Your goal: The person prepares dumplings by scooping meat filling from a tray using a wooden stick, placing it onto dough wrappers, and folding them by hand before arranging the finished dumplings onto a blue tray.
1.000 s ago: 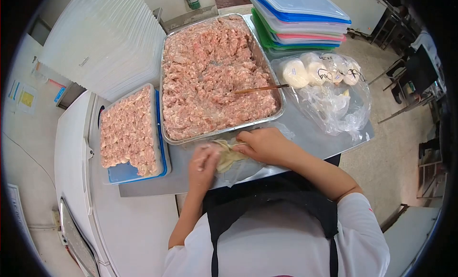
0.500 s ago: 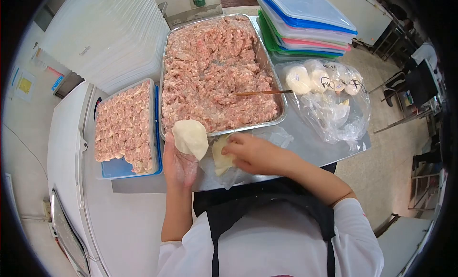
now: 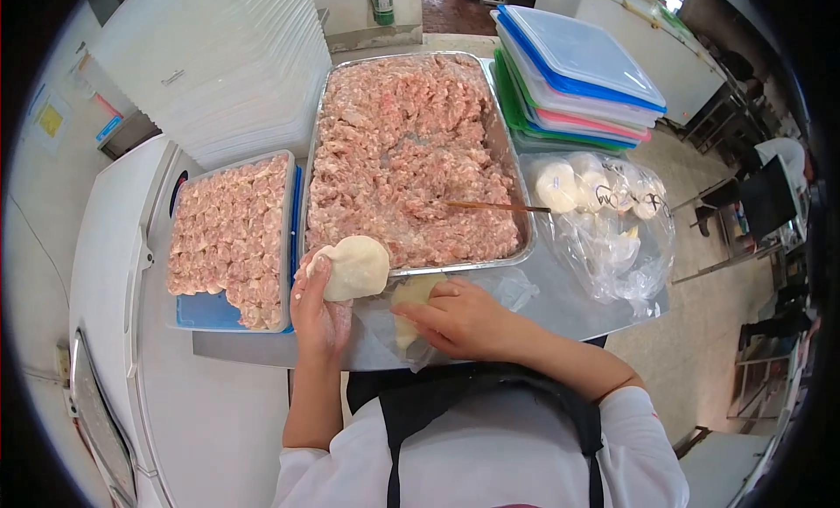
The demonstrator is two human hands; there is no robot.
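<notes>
My left hand, dusted with flour, grips a pale round dumpling wrapper upright at the front left corner of the meat tray. My right hand has its fingers curled at more yellowish wrappers, which lie with a clear plastic bag at the table's front edge. Behind both hands stands a large metal tray full of ground meat. A thin wooden stick rests in the meat, its end over the right rim.
To the left, a blue-based plastic box holds rows of filled dumplings. Stacked translucent trays stand behind it. At right are stacked coloured lids and a bag of round white packs. A person is far right.
The view has shifted, so the trays sit lower in it. The wrapper in my left hand has turned, with the thumb now over its edge. My right hand stays by the other wrappers.
</notes>
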